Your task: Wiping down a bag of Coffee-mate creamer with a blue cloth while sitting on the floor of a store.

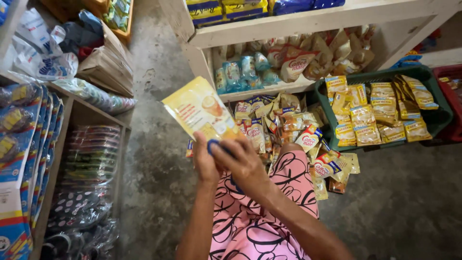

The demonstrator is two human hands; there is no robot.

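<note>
Both my left hand (206, 161) and right hand (240, 161) pinch the yellow packet (199, 110) by its lower end; it slants up-left, away from the green crate (435, 120).

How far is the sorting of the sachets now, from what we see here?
Looks partly done. The green crate already holds yellow packets in rough rows. In hand: the left hand and right hand hold one yellow sachet up, at its lower end. Left: a loose pile of mixed sachets lies on the floor by the knee, and more sit jumbled on the low shelf.
</note>
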